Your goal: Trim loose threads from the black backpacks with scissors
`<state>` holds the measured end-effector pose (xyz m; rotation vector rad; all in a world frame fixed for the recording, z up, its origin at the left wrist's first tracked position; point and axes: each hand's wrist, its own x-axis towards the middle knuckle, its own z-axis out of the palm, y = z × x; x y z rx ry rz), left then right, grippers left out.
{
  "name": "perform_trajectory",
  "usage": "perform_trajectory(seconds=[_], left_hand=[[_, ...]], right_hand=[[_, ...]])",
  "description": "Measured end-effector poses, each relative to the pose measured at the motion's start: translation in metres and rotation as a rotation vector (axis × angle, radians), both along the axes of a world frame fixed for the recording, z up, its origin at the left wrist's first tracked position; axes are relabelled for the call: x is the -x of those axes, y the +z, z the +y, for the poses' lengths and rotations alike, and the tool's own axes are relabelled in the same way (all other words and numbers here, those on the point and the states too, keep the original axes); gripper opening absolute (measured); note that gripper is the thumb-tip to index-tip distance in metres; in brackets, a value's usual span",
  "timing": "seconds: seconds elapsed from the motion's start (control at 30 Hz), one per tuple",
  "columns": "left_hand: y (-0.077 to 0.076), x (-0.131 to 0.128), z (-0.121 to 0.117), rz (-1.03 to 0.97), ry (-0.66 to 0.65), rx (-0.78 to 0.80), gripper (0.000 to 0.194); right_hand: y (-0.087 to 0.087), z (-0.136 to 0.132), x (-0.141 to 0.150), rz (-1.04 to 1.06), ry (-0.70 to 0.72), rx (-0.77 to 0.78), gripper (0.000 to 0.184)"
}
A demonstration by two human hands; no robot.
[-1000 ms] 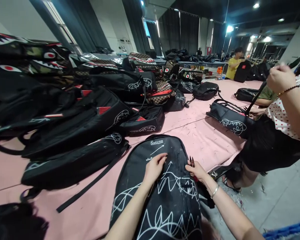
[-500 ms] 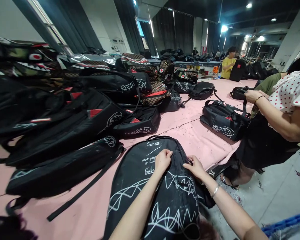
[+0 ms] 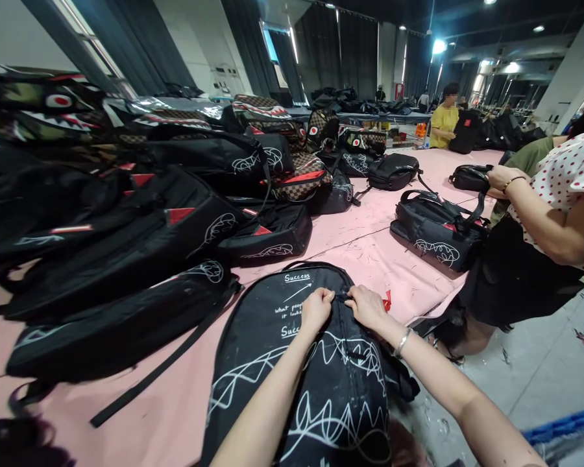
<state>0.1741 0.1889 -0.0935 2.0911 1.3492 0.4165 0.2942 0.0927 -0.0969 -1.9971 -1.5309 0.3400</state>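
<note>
A black backpack (image 3: 253, 331) with white scribbled lines and white lettering such as "Success" lies in front of me, its top pointing away. My left hand (image 3: 318, 308) is closed in a pinch at the zipper line near the bag's upper part. Close beside it, my right hand (image 3: 367, 306), with a silver bangle at the wrist, is also closed, fingertips at the same seam. A short dark piece shows between the two sets of fingertips, too small to name. Something red (image 3: 387, 300) sticks out past my right hand; its kind is hidden.
Black backpacks (image 3: 126, 318) pile up on the left of the pink-covered table (image 3: 365, 259), checkered and camouflage bags behind them. Another black bag (image 3: 438, 233) lies at the right. A person in a dotted top (image 3: 559, 188) handles a small black bag; one in yellow (image 3: 442, 126) stands farther back.
My right hand has moved left and slightly up, from the bag's right edge to beside my left hand. The red piece has come into sight. My left hand stays in nearly the same place.
</note>
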Motion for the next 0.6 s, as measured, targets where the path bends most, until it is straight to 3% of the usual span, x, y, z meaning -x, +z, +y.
perform_trajectory(seconds=[0.17, 0.3, 0.47, 0.6], left_hand=[[0.004, 0.002, -0.003, -0.129, 0.041, 0.022, 0.023], [0.013, 0.024, -0.017, -0.288, 0.012, 0.160, 0.025], [0.033, 0.089, -0.065, -0.430, -0.047, 0.332, 0.032], [0.046, 0.145, -0.123, -0.357, -0.207, 0.466, 0.032]], right_hand=[[0.001, 0.004, -0.005, 0.100, -0.013, -0.032, 0.003], [-0.012, -0.018, -0.021, 0.300, -0.094, -0.093, 0.007], [-0.046, -0.093, -0.027, 0.590, -0.182, -0.097, 0.019], [-0.067, -0.173, 0.007, 0.747, -0.252, -0.089, 0.024]])
